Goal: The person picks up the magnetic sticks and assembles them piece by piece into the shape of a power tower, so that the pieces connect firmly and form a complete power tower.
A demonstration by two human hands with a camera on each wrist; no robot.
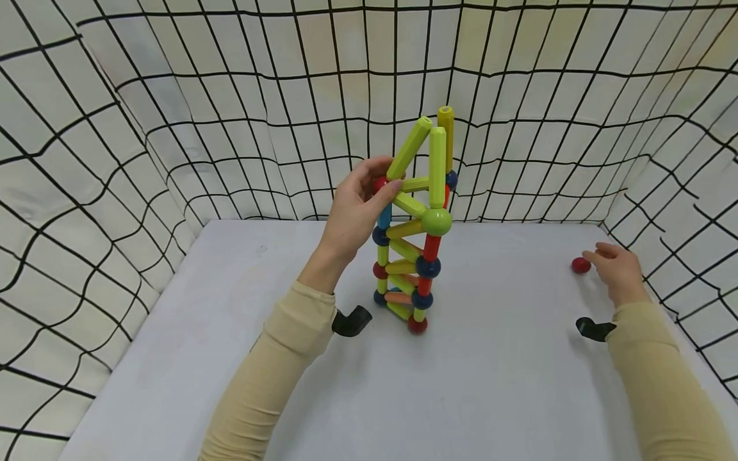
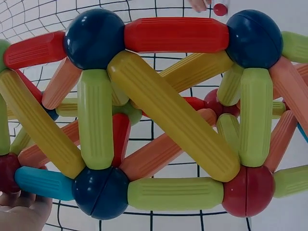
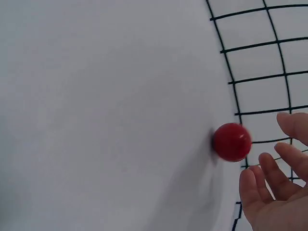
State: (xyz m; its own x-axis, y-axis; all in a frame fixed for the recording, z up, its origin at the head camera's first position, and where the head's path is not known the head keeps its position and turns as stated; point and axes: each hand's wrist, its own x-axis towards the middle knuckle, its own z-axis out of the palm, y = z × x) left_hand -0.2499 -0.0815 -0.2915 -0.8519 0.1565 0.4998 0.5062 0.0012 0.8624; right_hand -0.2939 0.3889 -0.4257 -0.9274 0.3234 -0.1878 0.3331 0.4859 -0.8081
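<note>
A tall tower of magnetic sticks and balls (image 1: 428, 266) stands upright on the table, its sticks green, yellow, red, orange and blue. At its upper left, my left hand (image 1: 360, 205) grips a red ball (image 1: 380, 186) between thumb and fingers. The left wrist view shows the tower close up, with part of the left hand (image 2: 26, 211) at the lower left under a dark red ball (image 2: 6, 174). Far to the right, a loose red ball (image 3: 231, 142) lies on the table. My right hand (image 3: 281, 185) is beside it, fingers spread and slightly bent, apart from the ball.
The white table (image 1: 507, 384) carries the tower near its middle. Black-grid netting (image 1: 277, 115) rises behind and on both sides, close to the right hand. A black camera mount sits on each wrist, the left one (image 1: 352, 321) near the tower's base. Three sticks point up from the top.
</note>
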